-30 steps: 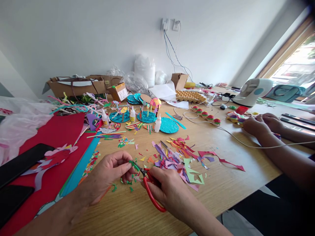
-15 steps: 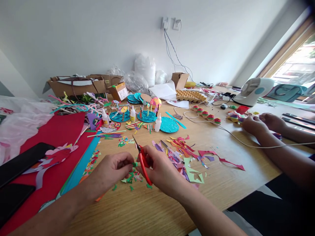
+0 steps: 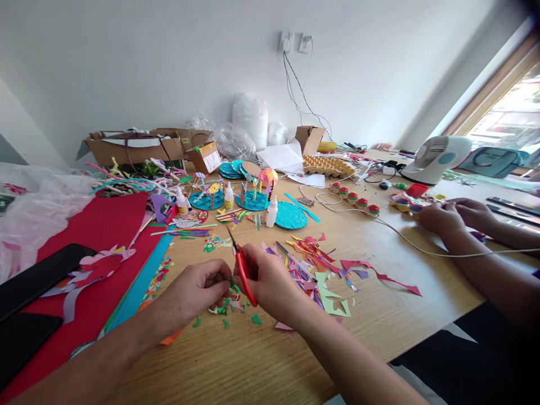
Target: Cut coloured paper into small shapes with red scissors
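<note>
My left fingers [image 3: 216,272] pinch a green paper scrap [image 3: 232,280]; my right fingers [image 3: 254,260] grip red-handled scissors [image 3: 242,270] above the tabletop [image 3: 219,363]

1 pair of scissors [image 3: 241,263], 3 bottles [image 3: 271,214]

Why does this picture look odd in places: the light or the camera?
Both, it seems: in the head view, the window washes out nearly white and the table has a pale sheen; that view's upper right corner goes dark; there too, the red-handled scissors in the right hand show plainly, but the green scrap at the left hand is too small to make out well.
</note>
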